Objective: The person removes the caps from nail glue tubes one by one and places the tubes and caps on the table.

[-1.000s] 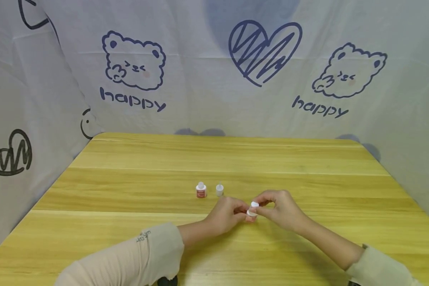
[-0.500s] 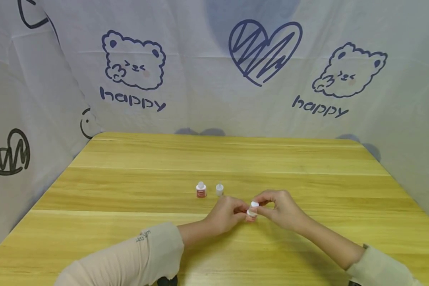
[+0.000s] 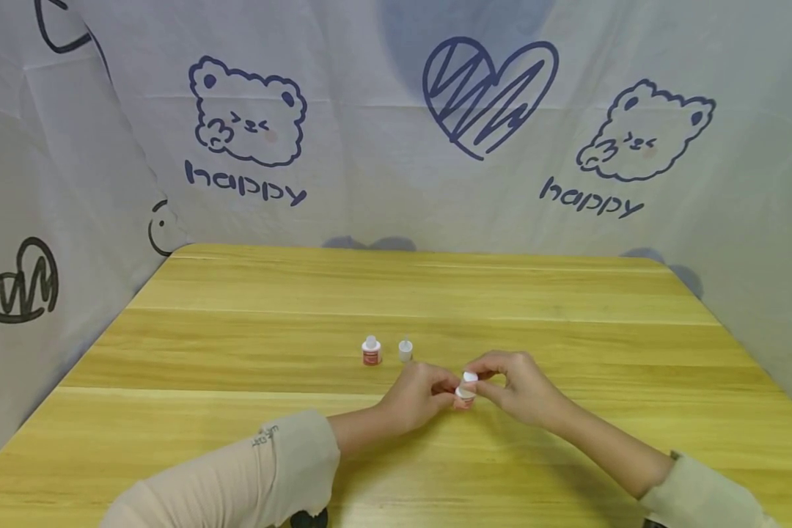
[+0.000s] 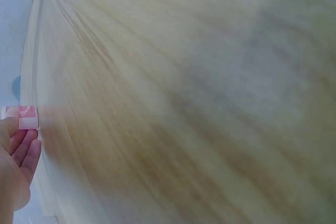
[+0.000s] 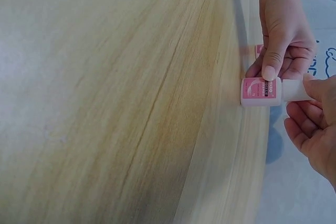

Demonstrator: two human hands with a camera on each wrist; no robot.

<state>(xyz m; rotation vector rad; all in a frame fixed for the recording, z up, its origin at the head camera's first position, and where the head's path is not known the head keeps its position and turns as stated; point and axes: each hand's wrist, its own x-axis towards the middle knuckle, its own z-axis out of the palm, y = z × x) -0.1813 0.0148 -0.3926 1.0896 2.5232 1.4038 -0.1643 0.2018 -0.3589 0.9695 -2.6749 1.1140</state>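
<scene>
In the head view a small white glue bottle (image 3: 463, 401) with a pink label stands on the wooden table, right of centre. My left hand (image 3: 414, 400) holds its body between thumb and fingers. My right hand (image 3: 521, 389) pinches the white cap (image 3: 470, 378) at the bottle's top. The right wrist view has the cap (image 5: 294, 90) against the bottle's neck, and the left thumb on the label of the glue bottle (image 5: 257, 94). A second glue bottle (image 3: 371, 352), its white nozzle bare, stands farther back, beside a loose white cap (image 3: 405, 350).
The wooden table (image 3: 251, 352) reaches back to a white cloth (image 3: 369, 132) with drawn bears and hearts. More cloth hangs at the left and right sides. A dark round object (image 3: 309, 518) shows under the left sleeve.
Both hands stay in the same place on the glue bottle. The cap in the right fingers differs only very slightly in angle; the second bottle and loose cap have not moved.
</scene>
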